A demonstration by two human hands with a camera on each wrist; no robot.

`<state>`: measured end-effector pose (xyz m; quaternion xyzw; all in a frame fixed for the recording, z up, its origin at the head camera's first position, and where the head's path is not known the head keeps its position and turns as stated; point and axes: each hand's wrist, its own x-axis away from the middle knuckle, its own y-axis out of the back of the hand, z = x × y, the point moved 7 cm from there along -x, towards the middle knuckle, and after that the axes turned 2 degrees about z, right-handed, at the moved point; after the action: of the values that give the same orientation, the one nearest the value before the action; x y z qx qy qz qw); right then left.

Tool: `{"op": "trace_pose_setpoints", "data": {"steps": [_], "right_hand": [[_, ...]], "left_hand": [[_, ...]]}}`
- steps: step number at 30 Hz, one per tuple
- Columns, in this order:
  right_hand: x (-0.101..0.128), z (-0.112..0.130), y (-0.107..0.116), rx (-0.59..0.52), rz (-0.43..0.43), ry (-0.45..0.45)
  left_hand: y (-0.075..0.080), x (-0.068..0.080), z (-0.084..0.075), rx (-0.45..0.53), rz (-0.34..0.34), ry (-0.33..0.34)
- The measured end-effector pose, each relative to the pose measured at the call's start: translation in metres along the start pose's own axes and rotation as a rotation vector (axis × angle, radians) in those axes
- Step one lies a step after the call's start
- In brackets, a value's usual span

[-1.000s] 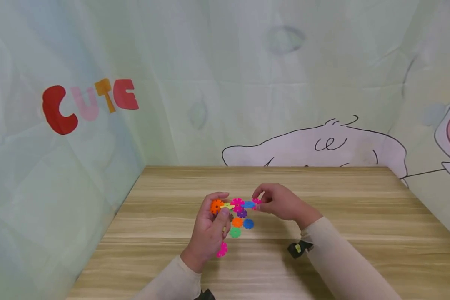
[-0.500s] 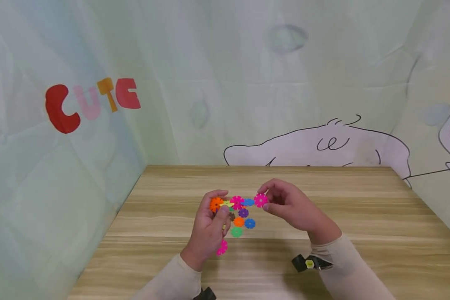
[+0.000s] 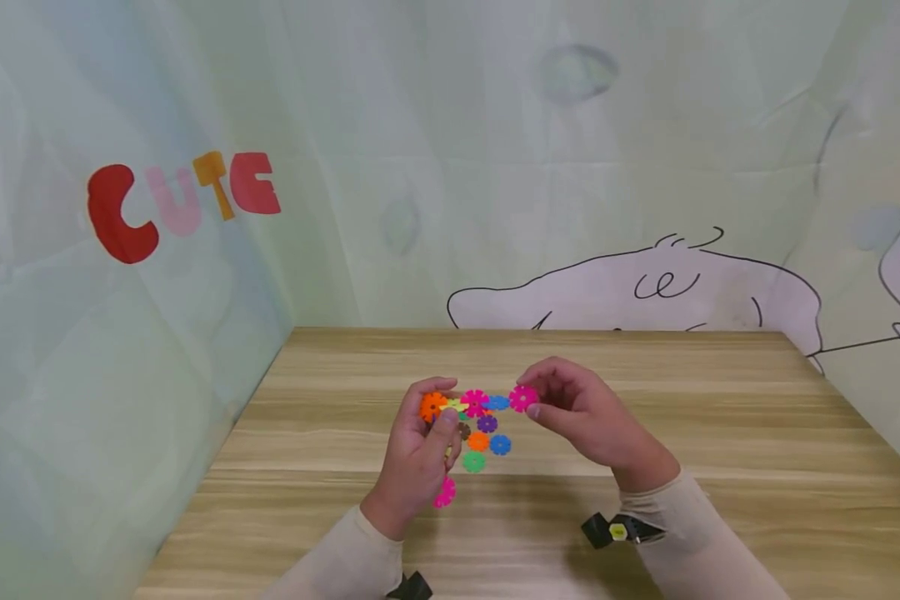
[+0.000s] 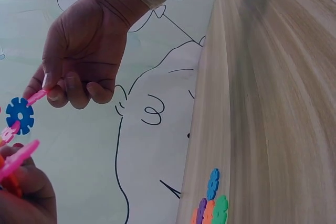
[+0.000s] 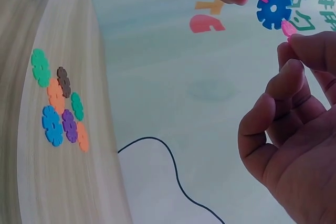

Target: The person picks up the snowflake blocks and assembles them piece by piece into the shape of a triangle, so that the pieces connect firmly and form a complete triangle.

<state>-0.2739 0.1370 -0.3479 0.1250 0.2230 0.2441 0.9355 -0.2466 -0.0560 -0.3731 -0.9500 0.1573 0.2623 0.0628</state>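
Discs (image 3: 474, 462) on table (image 3: 307, 417), hands (image 3: 416, 458) partly in front, cartoon backdrop (image 3: 360, 150)

Creased pale-grn backdrop (image 3: 420, 108) rises behind wood-grain tbl (image 3: 720, 400), w/ "CUTE" lettering (image 3: 192, 200) on L

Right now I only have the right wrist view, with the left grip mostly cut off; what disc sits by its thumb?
Observer: An orange disc shows between the thumb and forefinger of the left grip.
Operator: Any disc near that wrist?
Observer: Yes, a lower pink disc shows beside that grip's lower edge; what it joins, I can't tell.
Operator: I see the end pink disc in the right grip nearly edge-on; how does the head view show it?
Observer: Face-on, with its centre hole visible.
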Motion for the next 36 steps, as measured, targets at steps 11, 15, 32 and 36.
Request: {"op": "trace_pose_setpoints", "data": {"steps": [11, 15, 32, 36], "right_hand": [[0.0005, 0.0024, -0.0018, 0.036, -0.010, -0.006], [0.0011, 0.0038, -0.0025, 0.037, -0.017, -0.014], [0.0023, 0.0042, -0.0030, 0.052, -0.057, 0.016], [0.0025, 0.0038, -0.0032, 0.046, -0.065, 0.010]], "left_hand": [[-0.0010, -0.0002, -0.0005, 0.000, 0.022, -0.017], [-0.0024, -0.0003, -0.0004, 0.005, 0.028, -0.022], [-0.0028, -0.0007, 0.0016, -0.006, 0.035, -0.018], [-0.0032, -0.0004, 0.0021, 0.006, 0.036, -0.018]]}}
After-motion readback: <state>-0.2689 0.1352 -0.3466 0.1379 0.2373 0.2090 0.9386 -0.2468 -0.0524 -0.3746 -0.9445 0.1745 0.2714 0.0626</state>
